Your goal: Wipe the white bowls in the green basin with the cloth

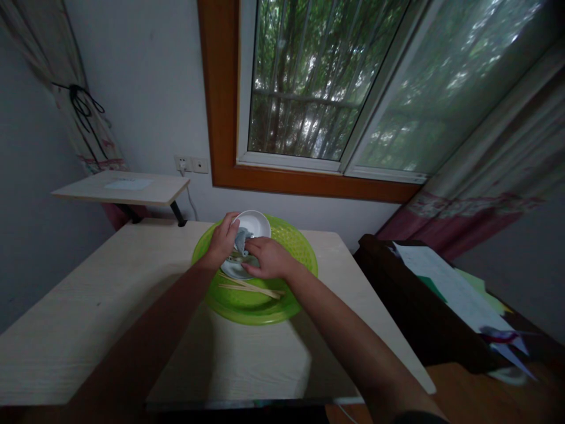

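Note:
My left hand [223, 240] is closed on the left rim of a white bowl [257, 222], which is tilted with its inside towards me. A grey cloth [242, 240] lies against the bowl's near side, and the fingers of my right hand [271, 257] are closed on it. Under my hands sits another white dish [233, 270], partly covered by them. Several light wooden chopsticks [251, 287] lie crossed just in front of it. All this is in or over a round, bright green plastic basket [260, 319].
The basket stands on a pale wooden table [260, 359]. At the back left is a small raised shelf [154, 191] with a paper on it. Behind are a wall socket [183, 163] and a window. A dark piece of furniture [424, 312] with papers stands to the right.

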Demonstrator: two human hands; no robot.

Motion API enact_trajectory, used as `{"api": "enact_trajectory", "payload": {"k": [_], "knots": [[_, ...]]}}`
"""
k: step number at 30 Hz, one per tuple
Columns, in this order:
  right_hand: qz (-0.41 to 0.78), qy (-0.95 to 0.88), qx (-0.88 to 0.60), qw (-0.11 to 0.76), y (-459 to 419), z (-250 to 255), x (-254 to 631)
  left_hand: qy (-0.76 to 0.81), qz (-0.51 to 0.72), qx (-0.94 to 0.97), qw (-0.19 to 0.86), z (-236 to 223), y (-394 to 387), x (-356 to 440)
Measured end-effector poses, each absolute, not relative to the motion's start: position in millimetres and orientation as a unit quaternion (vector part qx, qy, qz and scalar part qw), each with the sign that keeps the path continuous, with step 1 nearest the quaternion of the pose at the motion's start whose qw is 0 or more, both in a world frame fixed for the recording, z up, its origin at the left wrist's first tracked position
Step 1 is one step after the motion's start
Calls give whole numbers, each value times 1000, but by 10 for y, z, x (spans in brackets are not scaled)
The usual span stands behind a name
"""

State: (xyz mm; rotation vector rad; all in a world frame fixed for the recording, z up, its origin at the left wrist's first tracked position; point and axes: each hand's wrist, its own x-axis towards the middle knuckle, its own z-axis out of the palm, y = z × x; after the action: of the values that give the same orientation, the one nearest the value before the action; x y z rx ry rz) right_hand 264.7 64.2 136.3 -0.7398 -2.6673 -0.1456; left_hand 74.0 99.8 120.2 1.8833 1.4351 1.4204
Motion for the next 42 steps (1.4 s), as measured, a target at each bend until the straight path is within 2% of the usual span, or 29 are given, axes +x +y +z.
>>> {"api": "enact_trajectory", "payload": {"k": [4, 13, 23, 33, 42], "knots": [[-64, -947, -251, 192, 654, 1331, 2625, 506, 495, 672, 217, 1185, 1003, 748], [-138, -923, -329, 142, 575, 1291, 2557, 509, 476, 678, 235, 1194, 1005, 787], [-162, -883, -417, 140, 606, 1273, 2518, 537, 462, 673, 212, 1202, 1005, 807], [-121, -893, -422, 97, 559, 1427, 2506, 552, 477, 662, 171, 1198, 1005, 760], [-46, -934, -326, 141, 637, 1353, 2624, 558, 495, 645, 164, 1229, 1005, 740]]}}
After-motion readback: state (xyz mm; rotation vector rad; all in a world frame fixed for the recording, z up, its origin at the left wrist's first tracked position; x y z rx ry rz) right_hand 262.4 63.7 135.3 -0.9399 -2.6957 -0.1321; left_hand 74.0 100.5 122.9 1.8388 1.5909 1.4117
